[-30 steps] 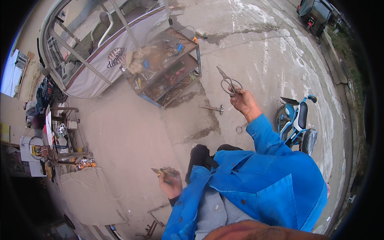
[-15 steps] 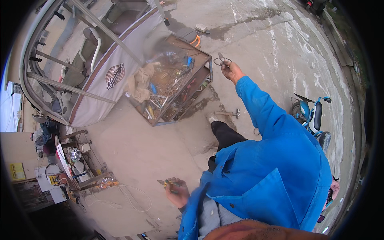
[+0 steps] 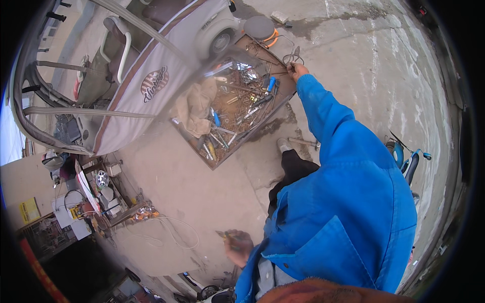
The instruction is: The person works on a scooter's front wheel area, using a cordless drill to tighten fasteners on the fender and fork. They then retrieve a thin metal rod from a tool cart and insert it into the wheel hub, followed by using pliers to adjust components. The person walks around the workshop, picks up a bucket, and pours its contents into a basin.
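My right hand (image 3: 298, 71) is stretched out at the far right corner of a rusty metal tool tray (image 3: 253, 132). Its fingers are closed on a loop of thin dark wire (image 3: 289, 57), with a darker piece sticking up from it. Sockets, wrenches, blue-handled tools and a beige cloth (image 3: 194, 108) lie jumbled in the tray. Low in the view, my left hand (image 3: 238, 248) is wrapped round a pair of pliers (image 3: 223, 235), with yellow and green on the handles. The pliers' jaws point left; much of them is hidden by my fingers.
A vehicle with a pale fabric side (image 3: 151, 96) stands beyond the tray at the left. A round stool (image 3: 259, 28) is behind it. On the concrete lie a hammer (image 3: 303, 142) near my foot and a white cable (image 3: 177, 237). A cluttered bench (image 3: 108, 194) stands left; a blue scooter (image 3: 410, 164) right.
My right hand has come to the tray's corner with the wire loop. The left hand still holds the pliers, near my body. The view has shifted, showing more of the tray's inside.
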Demonstrator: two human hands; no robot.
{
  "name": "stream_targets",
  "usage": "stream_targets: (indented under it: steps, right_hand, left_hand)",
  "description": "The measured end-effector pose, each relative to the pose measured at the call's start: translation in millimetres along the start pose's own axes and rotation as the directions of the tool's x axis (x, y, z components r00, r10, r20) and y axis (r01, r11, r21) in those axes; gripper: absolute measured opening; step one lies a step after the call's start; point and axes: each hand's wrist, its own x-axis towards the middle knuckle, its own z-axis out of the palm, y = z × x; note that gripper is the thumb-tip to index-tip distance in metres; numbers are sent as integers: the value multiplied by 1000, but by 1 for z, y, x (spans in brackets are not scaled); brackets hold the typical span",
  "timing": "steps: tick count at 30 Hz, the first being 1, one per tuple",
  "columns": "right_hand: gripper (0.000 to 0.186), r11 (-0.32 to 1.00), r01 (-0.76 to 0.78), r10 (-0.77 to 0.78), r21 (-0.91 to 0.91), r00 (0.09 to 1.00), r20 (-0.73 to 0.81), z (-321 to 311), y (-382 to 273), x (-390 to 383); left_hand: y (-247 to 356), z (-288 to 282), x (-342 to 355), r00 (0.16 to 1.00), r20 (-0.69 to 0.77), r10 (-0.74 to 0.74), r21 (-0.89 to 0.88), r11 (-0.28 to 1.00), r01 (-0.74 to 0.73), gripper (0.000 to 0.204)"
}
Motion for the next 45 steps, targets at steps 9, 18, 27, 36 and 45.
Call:
stream_targets:
  steps: [9,18,27,36,45]
  right_hand:
    - [54,863,78,21,-499,982,189,15,-60,-55]
    - [26,780,385,-281,-493,920,275,35,66,-348]
    - [26,565,445,498,-695,487,717,136,265,-648]
    - [37,268,624,890,-734,131,437,209,441,-834]
    - [34,170,649,945,-741,105,308,298,635,-844]
  left_hand:
    - [25,40,23,999,38,15,-152,988,-9,16]
    - [72,-47,63,997,67,50,-294,955,-28,25]
    - [221,-109,135,978,190,80,-217,975,-38,31]
    - [355,-185,162,982,115,150,-181,975,-127,28]
    - [464,-270,281,981,57,185,-288,944,-161,31]
